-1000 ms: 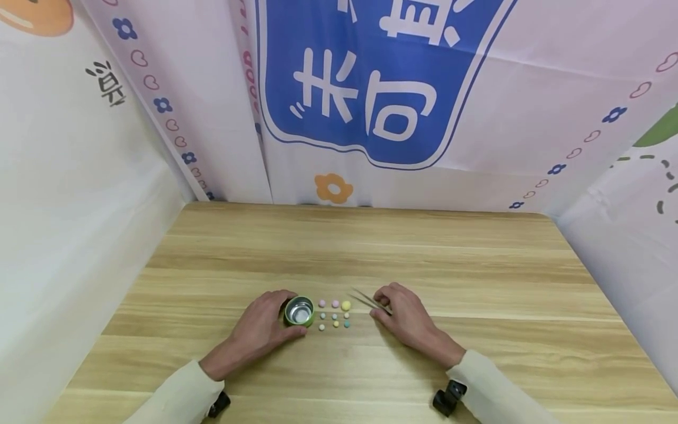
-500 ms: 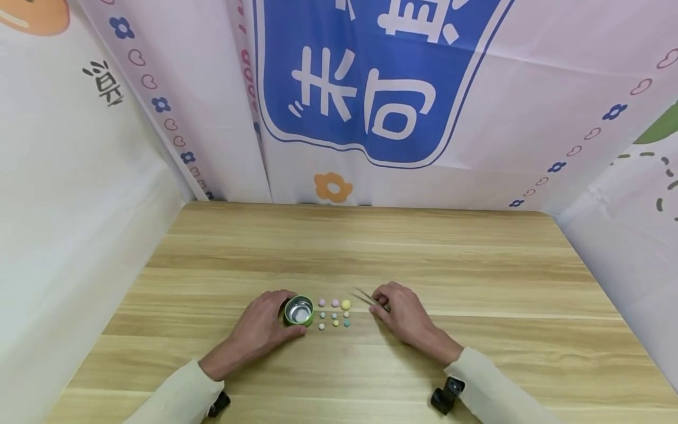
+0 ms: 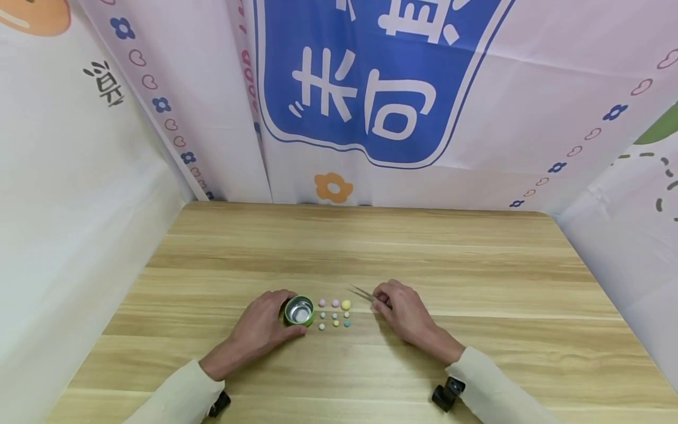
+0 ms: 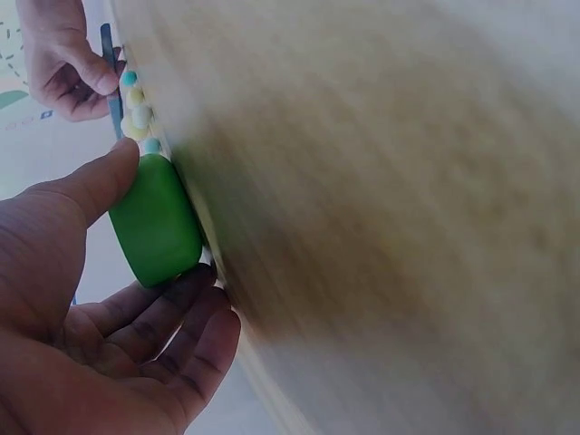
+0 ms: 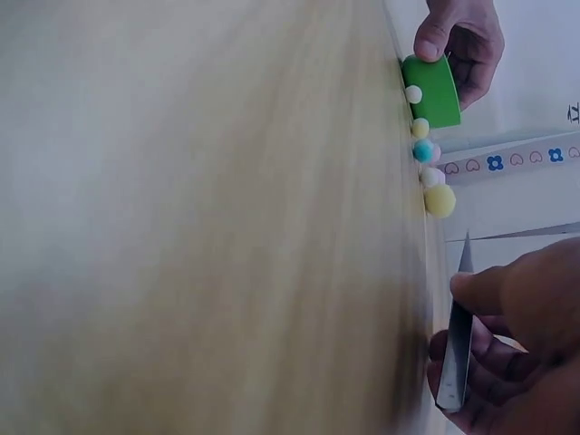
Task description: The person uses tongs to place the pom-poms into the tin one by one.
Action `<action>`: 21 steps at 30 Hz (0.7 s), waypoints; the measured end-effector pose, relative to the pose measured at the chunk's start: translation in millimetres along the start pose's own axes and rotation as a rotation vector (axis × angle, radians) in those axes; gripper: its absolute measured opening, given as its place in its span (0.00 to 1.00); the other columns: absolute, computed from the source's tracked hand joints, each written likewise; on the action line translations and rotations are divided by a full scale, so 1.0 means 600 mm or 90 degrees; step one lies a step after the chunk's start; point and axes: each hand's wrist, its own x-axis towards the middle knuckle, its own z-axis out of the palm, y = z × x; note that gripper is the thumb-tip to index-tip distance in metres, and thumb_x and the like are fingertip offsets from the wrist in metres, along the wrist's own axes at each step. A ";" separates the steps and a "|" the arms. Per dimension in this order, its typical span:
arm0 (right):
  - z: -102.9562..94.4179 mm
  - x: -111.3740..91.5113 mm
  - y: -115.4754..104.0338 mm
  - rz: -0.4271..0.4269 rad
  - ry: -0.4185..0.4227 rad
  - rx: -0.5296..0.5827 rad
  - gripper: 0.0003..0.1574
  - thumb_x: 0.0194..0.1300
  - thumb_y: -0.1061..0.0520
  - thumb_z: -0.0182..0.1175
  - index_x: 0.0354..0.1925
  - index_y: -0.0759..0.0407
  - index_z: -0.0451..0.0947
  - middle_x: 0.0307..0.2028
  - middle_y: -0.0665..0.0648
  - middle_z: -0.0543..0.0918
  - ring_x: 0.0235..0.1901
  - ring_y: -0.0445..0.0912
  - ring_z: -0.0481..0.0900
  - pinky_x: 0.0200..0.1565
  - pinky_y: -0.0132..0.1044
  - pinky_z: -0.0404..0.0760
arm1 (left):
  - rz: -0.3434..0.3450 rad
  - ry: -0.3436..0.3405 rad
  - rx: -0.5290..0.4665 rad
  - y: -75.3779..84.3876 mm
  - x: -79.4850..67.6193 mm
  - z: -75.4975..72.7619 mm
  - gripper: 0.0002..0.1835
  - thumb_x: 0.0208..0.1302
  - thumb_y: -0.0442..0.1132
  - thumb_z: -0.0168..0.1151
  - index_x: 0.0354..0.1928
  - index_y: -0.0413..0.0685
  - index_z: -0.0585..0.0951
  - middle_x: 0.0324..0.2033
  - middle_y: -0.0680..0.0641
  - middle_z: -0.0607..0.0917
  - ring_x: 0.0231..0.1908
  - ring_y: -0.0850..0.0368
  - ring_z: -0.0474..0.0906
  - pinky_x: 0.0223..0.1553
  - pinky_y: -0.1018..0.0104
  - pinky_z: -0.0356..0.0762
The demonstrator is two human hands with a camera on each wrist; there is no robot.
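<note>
My left hand [image 3: 263,324] grips a small green cup [image 4: 156,222] with a shiny metal inside, thumb and fingers on opposite sides of it. The cup stands upright on the wooden table. Right of it lie several small pastel balls in short rows: two pink ones [image 3: 335,303], a larger yellow ball [image 3: 346,305], a teal ball [image 3: 346,323], and smaller pale ones [image 3: 322,327]. My right hand [image 3: 405,312] pinches metal tweezers [image 5: 459,349] between thumb and fingers. Their tips are apart and point left, just beyond the yellow ball, with nothing between them.
The wooden table [image 3: 339,247] reaches back to a printed cloth wall [image 3: 222,118] with a blue sign. White cloth [image 3: 79,194] closes off the left side, and another sheet hangs at the right. A black wrist camera [image 3: 448,394] sits at the right sleeve.
The right hand and the tweezers have shifted very slightly, and the tweezers have turned a little in the fingers. The left hand, the cup and the balls stay where they were.
</note>
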 end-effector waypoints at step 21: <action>0.003 0.004 -0.027 -0.066 0.012 0.014 0.05 0.60 0.61 0.68 0.37 0.56 0.83 0.34 0.49 0.82 0.34 0.39 0.79 0.38 0.32 0.80 | -0.002 0.003 0.003 -0.001 0.000 0.000 0.32 0.41 0.52 0.81 0.48 0.44 0.81 0.42 0.46 0.86 0.44 0.51 0.82 0.48 0.54 0.79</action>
